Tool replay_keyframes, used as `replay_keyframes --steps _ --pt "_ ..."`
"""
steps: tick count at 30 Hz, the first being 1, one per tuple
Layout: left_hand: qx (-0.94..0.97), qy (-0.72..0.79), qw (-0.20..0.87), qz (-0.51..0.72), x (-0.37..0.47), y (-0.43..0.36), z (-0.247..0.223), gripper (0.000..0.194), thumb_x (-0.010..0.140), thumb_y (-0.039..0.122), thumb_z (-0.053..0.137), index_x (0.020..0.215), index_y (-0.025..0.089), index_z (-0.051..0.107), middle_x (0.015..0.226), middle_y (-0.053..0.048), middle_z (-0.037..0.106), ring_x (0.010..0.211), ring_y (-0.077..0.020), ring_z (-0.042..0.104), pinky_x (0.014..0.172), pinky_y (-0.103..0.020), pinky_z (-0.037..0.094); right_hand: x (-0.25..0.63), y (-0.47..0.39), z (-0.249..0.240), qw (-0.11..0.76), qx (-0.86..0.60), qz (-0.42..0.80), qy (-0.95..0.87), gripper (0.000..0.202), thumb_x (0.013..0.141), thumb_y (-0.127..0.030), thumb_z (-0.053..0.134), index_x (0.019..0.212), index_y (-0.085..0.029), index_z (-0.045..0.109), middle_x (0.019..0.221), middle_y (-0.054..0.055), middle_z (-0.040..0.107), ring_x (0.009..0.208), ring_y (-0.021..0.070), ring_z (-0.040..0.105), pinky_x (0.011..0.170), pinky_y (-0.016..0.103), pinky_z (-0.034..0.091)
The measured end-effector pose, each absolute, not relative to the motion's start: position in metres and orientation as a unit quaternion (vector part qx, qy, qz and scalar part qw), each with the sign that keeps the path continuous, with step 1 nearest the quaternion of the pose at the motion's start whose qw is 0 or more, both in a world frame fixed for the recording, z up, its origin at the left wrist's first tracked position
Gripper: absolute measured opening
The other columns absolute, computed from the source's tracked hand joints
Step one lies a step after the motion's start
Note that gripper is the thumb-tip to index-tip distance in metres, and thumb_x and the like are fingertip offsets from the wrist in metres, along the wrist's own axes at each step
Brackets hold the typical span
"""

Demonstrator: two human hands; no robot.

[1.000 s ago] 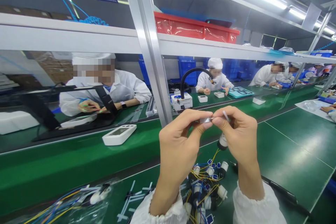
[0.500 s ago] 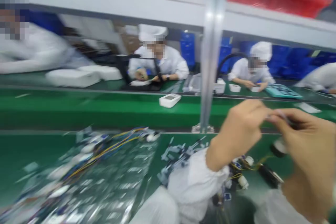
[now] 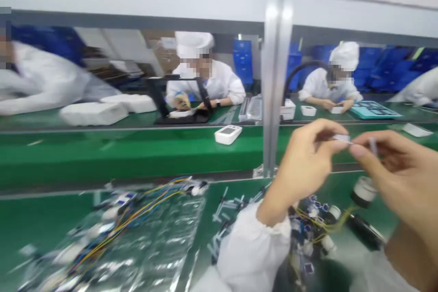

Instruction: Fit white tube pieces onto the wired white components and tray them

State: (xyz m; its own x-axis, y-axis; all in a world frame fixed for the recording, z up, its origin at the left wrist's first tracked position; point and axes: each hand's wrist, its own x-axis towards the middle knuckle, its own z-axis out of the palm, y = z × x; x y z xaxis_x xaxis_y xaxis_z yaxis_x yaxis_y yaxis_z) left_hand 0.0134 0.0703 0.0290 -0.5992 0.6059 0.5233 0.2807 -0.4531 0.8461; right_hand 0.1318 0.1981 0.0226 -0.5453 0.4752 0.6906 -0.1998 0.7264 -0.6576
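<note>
Two bare hands work above the green bench [image 3: 30,219]: the left hand [image 3: 306,159] pinches one small pale piece [image 3: 341,138] between thumb and fingers, and the right hand [image 3: 397,164] pinches at its end, with one thin pale strip [image 3: 372,147] by its fingers. One white-and-black cylinder [image 3: 363,191] lies below the right hand, near a wired heap too tangled to count. Beyond, one white device with a dark screen [image 3: 228,134] rests on the green ledge [image 3: 102,155], left of one metal post [image 3: 273,73].

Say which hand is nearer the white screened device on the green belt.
Left: the left hand is right of the white device, the right hand farther right.
</note>
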Motion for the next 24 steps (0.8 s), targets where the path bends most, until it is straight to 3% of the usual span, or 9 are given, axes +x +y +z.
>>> replay_keyframes --steps 6,15,20,24 --pt "0.410 0.542 0.090 0.728 0.010 0.075 0.030 0.004 0.084 0.014 0.072 0.088 0.016 0.072 0.081 -0.002 0.071 0.069 -0.0137 0.062 0.063 -0.025 0.050 0.111 0.183 0.023 0.520 -0.091 0.337 -0.779 0.012 0.091 -0.016 0.071 0.080 -0.021 0.072 0.080 0.000 0.071 0.070 0.0157 0.064 0.062 0.028 0.050" --pt "0.428 0.525 0.000 0.736 0.027 0.082 0.025 0.005 0.085 0.012 0.070 0.087 0.017 0.070 0.082 -0.002 0.069 0.078 -0.0151 0.064 0.070 -0.025 0.052 0.114 0.169 0.025 0.603 -0.071 0.281 -0.744 0.021 0.089 -0.005 0.066 0.077 -0.022 0.070 0.077 0.000 0.072 0.072 0.0171 0.066 0.067 0.030 0.050" --pt "0.466 0.553 -0.027 0.690 0.030 0.068 0.029 0.011 0.088 0.008 0.064 0.086 0.018 0.069 0.082 -0.001 0.066 0.078 -0.0149 0.063 0.069 -0.025 0.049 0.123 0.164 0.028 0.582 -0.058 0.263 -0.767 0.022 0.090 -0.004 0.062 0.075 -0.021 0.069 0.075 0.000 0.070 0.071 0.0159 0.063 0.064 0.029 0.046" --pt "0.500 0.577 -0.014 0.646 0.027 0.059 0.032 0.010 0.089 0.010 0.065 0.087 0.018 0.070 0.084 -0.002 0.067 0.081 -0.0165 0.064 0.074 -0.027 0.051 0.132 0.173 0.029 0.503 -0.036 0.353 -0.788 0.019 0.088 -0.009 0.065 0.073 -0.020 0.070 0.072 -0.001 0.066 0.065 0.0144 0.058 0.059 0.027 0.042"
